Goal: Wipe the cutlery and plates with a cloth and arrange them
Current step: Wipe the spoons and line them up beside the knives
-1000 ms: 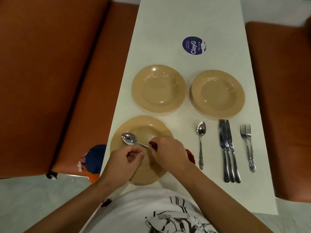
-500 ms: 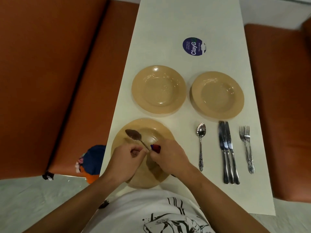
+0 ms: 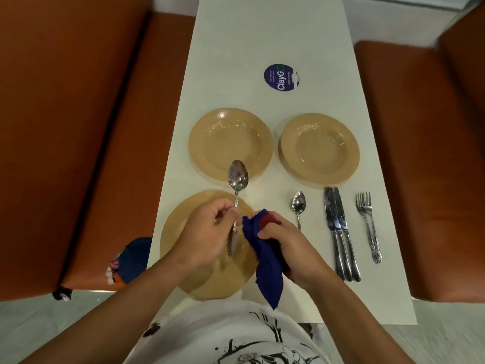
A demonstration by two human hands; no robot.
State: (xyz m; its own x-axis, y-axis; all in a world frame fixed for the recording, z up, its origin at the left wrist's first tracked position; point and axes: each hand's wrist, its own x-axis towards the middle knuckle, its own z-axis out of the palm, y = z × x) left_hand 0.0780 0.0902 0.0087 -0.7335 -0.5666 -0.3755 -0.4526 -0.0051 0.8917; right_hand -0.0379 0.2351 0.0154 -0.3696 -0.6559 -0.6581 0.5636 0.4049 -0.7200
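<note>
Holding a spoon [image 3: 237, 179] and cloth [image 3: 265, 258] above the near plate [image 3: 178, 240], both hands.

The near plate [image 3: 210, 279] sits at the table's [image 3: 262, 35] left edge, closest to the person. Behind it lies a 2nd plate [image 3: 231, 143], and right of that a 3rd plate [image 3: 319, 148]. Right of the near plate lie a spoon [image 3: 298, 206], then 2 knives [image 3: 338, 232] side by side, then 2 forks [image 3: 367, 222]. Over the near plate the left hand [image 3: 207, 232] holds another spoon [image 3: 237, 179], bowl pointing away; just right, the right hand [image 3: 286, 248] holds a cloth [image 3: 267, 269]. A sticker [image 3: 281, 78] lies behind the 2nd plate.
</note>
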